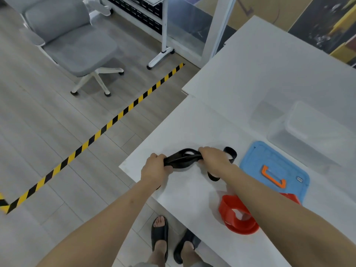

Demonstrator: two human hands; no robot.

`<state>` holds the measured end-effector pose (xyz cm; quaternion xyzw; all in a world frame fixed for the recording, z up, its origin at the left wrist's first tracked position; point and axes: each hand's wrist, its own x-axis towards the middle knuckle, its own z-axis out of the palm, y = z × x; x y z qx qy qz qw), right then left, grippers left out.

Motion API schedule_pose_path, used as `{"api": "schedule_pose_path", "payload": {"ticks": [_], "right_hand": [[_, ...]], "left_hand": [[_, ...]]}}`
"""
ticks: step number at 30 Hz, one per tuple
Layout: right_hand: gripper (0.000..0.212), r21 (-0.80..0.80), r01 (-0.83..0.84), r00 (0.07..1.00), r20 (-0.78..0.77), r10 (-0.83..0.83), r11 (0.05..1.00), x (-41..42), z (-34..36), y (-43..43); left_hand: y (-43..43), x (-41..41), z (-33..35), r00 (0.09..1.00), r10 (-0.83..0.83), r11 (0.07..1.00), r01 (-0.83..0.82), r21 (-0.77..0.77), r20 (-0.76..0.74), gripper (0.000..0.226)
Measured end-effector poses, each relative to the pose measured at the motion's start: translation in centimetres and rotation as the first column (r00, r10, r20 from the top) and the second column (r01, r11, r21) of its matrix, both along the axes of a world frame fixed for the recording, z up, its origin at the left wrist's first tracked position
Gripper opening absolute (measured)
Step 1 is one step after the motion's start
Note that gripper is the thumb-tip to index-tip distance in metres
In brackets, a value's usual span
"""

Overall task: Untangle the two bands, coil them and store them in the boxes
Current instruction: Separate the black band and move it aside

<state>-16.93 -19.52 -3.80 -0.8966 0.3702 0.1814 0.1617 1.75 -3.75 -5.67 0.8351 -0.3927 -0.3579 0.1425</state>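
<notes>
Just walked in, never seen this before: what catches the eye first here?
Two bare hands, the left hand and the right hand, grip a twisted black band above the near corner of the white table. A bright red band lies partly under the right forearm, a blue lid just beyond it. On the floor at left runs yellow-and-black tape.

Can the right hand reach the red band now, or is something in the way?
Probably not at once: the right hand grips the black band. The red band lies close by the right forearm, so once freed the hand could likely take it.
</notes>
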Motion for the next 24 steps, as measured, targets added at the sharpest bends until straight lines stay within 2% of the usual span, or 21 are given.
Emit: {"api": "schedule_pose_path", "payload": {"ticks": [4,7,11,15,17,21,24], "right_hand": [[0.020,0.027,0.196,0.972,0.123,-0.198,0.980,-0.5,6.3,0.6],[0.023,0.049,0.344,0.918,0.193,-0.347,0.938,-2.9,10.7,2.0],[0.025,0.119,0.595,0.735,0.320,-0.598,0.795,-8.2,14.7,4.8],[0.017,0.249,0.774,0.441,0.445,-0.779,0.581,-15.0,17.1,7.8],[0.016,0.316,0.805,0.334,0.458,-0.824,0.502,-18.9,18.0,9.7],[0.015,0.325,0.841,0.266,0.447,-0.854,0.432,-27.6,19.0,14.0],[0.017,0.281,0.882,0.240,0.424,-0.873,0.379,-34.3,18.8,17.1]], "left_hand": [[-0.9,-0.1,4.0,0.973,0.162,0.962,-0.192,-0.191,-0.163,0.023],[-1.7,-1.7,8.4,0.930,0.187,0.924,-0.276,-0.263,-0.317,0.023],[-2.5,-6.6,12.9,0.870,0.129,0.909,-0.295,-0.293,-0.477,0.026],[-2.8,-13.3,15.3,0.830,-0.049,0.940,-0.150,-0.307,-0.556,0.031],[-2.8,-16.6,16.1,0.822,-0.161,0.942,-0.036,-0.333,-0.546,0.034],[-2.4,-23.4,17.5,0.804,-0.405,0.894,0.247,-0.374,-0.435,0.040],[-1.4,-29.3,17.4,0.761,-0.519,0.842,0.379,-0.383,-0.389,0.037]]}}
